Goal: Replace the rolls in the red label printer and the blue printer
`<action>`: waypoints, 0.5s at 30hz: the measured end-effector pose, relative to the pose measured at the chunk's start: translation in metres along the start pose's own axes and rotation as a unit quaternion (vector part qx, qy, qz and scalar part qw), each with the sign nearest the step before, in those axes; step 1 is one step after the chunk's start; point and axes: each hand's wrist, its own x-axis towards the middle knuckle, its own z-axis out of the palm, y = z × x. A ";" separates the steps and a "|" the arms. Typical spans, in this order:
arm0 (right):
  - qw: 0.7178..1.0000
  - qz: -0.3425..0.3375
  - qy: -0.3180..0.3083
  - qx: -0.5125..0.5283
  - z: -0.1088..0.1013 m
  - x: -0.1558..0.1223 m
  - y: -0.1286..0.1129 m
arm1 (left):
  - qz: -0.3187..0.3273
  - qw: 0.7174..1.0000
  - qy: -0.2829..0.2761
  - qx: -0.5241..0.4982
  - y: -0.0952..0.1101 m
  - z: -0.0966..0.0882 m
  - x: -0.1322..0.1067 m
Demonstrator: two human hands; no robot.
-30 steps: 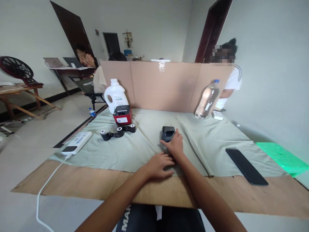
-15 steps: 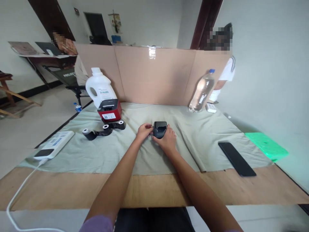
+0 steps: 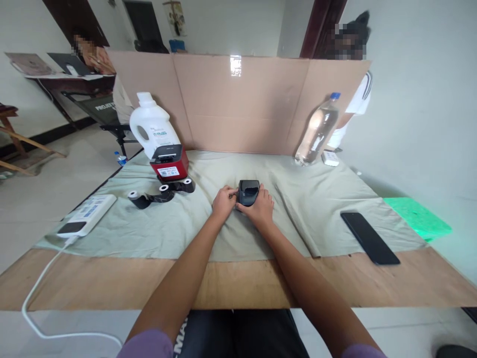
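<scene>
A small black box-shaped device (image 3: pixel 249 189) with a glossy front rests on the green-grey cloth, in the middle of the table. My right hand (image 3: pixel 262 205) grips it from the right, thumb across the lower front and fingers along the side. At its left side, my left hand (image 3: pixel 224 203) is closed in a pinch, fingertips against or very near the device. Whatever lies between those fingertips is too small to make out.
On the left are black rolls (image 3: pixel 160 193), a red-and-black box (image 3: pixel 170 163), a white jug (image 3: pixel 154 124) and a power strip (image 3: pixel 87 215). A leaning bottle (image 3: pixel 318 130), cardboard panel (image 3: pixel 242 107), phone (image 3: pixel 369 237) and green stool (image 3: pixel 417 218) surround the rest. Two people are beyond.
My view has tilted slightly, so the whole scene sits higher. The left fingers have curled a little more at the device's side; the right hand keeps its hold.
</scene>
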 end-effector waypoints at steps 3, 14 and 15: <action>1.000 0.007 -0.004 0.001 -0.001 0.001 0.000 | 0.044 0.998 -0.007 0.045 -0.001 -0.002 -0.001; 1.000 0.003 -0.005 0.002 -0.002 0.003 0.000 | 0.029 0.994 -0.018 0.100 -0.001 -0.006 -0.003; 1.000 0.002 -0.003 0.001 -0.001 0.003 0.001 | 0.027 0.994 -0.018 0.103 0.000 -0.006 -0.003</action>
